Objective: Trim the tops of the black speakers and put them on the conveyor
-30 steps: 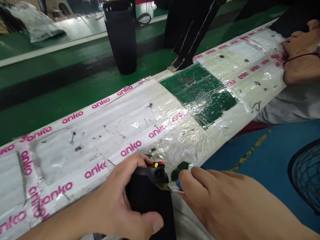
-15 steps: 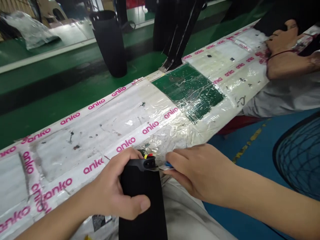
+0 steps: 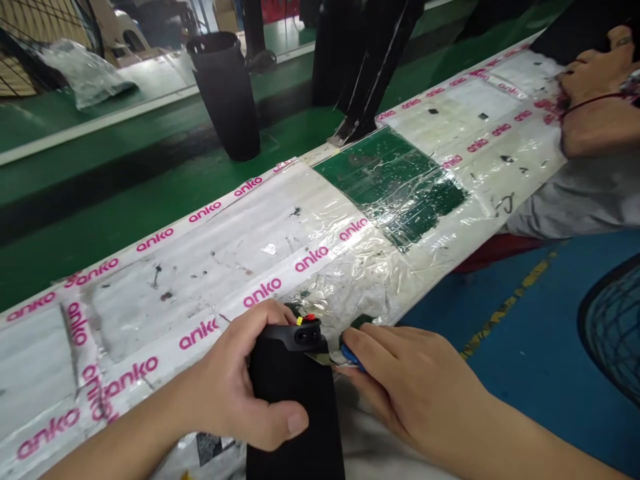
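Observation:
My left hand (image 3: 250,380) is wrapped round a black tapered housing (image 3: 295,413), with the thumb lying across its face. At the housing's upper end is a dark rim with two small holes (image 3: 307,335), and small red and yellow bits (image 3: 306,319) stick up behind it. My right hand (image 3: 400,373) grips a blue-handled utility knife (image 3: 353,357), most of the handle hidden in the fingers. Its thin blade (image 3: 320,359) lies against the housing just below the rim.
A taped white work surface (image 3: 240,233) with a green patch (image 3: 390,180) runs across. Behind it, a black tapered container (image 3: 225,93) stands on the green bench (image 3: 125,193). A co-worker's hand (image 3: 597,70) is at upper right. A black mesh guard (image 3: 615,327) is at right.
The view has shifted, so the bench appears slightly farther right. The knife blade now lies over the housing's face below the rim; before, it was beside the rim's right end.

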{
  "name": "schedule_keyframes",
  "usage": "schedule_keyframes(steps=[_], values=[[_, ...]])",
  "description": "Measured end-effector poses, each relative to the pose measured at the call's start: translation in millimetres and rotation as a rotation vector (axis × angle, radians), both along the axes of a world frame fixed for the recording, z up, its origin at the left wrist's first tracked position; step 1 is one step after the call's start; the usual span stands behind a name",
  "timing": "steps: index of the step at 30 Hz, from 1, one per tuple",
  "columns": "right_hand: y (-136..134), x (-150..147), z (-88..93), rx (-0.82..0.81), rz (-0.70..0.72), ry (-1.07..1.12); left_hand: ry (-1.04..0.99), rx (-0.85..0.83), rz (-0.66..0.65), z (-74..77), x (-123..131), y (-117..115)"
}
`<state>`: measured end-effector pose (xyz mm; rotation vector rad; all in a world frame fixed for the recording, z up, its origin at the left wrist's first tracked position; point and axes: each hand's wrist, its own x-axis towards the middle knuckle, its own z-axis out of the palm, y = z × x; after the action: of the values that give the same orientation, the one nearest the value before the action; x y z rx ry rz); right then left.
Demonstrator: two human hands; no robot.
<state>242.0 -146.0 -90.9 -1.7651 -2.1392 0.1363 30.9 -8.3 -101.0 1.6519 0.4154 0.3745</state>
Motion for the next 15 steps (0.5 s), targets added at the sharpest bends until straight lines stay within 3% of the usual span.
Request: schedule_keyframes(steps=[15], values=[[11.9,4.5,7.7,0.006,0.024,-0.175,0.048,-0.006,-0.035,-1.9,-4.6,1.7]])
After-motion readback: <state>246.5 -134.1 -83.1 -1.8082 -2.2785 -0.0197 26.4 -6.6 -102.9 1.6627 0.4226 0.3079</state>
